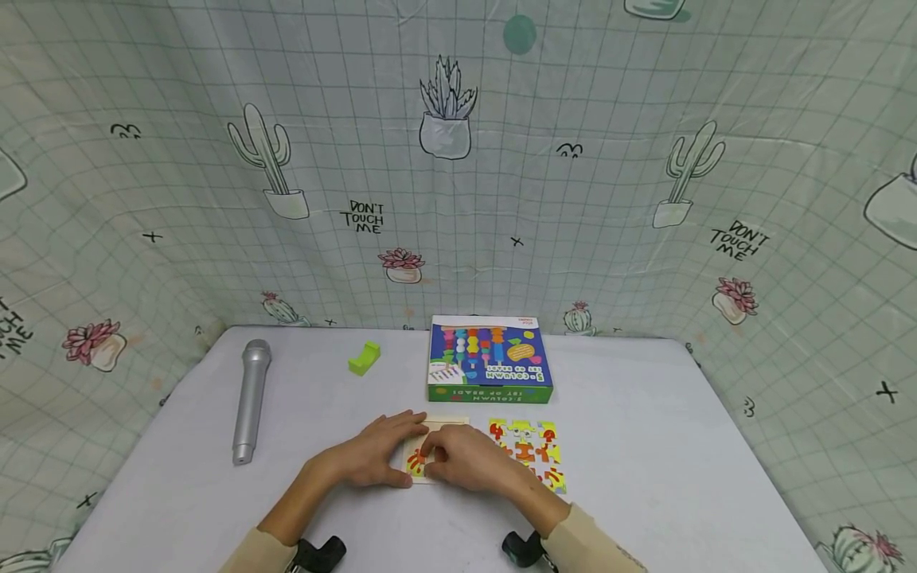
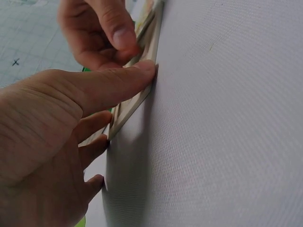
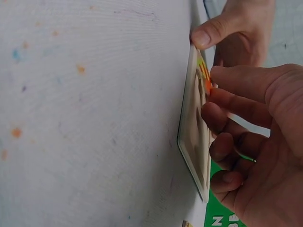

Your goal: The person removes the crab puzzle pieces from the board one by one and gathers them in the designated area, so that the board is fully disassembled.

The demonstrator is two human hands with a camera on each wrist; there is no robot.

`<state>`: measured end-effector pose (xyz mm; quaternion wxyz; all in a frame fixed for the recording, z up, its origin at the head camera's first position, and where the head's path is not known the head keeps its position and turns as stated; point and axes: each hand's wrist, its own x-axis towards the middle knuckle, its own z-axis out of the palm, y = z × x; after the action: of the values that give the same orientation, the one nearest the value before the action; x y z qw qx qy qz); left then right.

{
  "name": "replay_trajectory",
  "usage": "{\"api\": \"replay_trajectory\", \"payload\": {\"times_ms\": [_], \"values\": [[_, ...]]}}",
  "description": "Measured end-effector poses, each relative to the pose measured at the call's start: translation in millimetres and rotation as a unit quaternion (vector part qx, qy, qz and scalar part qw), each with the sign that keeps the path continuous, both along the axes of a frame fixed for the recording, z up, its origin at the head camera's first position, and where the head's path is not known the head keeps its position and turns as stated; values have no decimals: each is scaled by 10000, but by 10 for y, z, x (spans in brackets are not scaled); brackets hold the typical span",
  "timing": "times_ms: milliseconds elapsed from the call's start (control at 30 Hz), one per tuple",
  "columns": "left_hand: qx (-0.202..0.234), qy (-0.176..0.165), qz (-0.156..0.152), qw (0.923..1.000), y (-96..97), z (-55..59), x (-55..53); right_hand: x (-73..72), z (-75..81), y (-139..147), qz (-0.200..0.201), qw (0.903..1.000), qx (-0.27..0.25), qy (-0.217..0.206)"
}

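Note:
A shallow wooden puzzle board lies flat on the table, partly hidden beneath both hands. My left hand holds it at its left side, the thumb on the near edge and the fingers spread toward the far edge. Over the board, my right hand pinches an orange and yellow puzzle piece between thumb and forefinger, low in the left part of the recess. The other right fingers are curled above the bare wood. Several loose puzzle pieces in red, orange and yellow lie right of the board, partly behind the right wrist.
Behind the board is a blue and green bead-toy box. A bright green curved block sits at the back left, and a silver microphone lies farther left. A printed cloth hangs behind the white table.

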<state>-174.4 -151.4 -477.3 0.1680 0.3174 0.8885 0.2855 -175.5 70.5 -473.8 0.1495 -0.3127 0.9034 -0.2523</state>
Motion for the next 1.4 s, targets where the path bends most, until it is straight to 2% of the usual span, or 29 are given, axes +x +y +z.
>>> {"api": "replay_trajectory", "payload": {"times_ms": [367, 767, 1167, 1400], "values": [[-79, 70, -65, 9999, -6, -13, -16, -55, -23, -32, -157, 9968, -715, -325], [-110, 205, -113, 9997, -10, -19, -10, -64, -36, 34, -271, 9911, -1199, -518], [-122, 285, -145, 9994, -7, -11, -5, -54, 62, 447, -629, 9865, -1323, -731], [-186, 349, -151, 9991, -1, -31, -12, -66, 73, 763, -712, 9885, -1221, -537]]}}
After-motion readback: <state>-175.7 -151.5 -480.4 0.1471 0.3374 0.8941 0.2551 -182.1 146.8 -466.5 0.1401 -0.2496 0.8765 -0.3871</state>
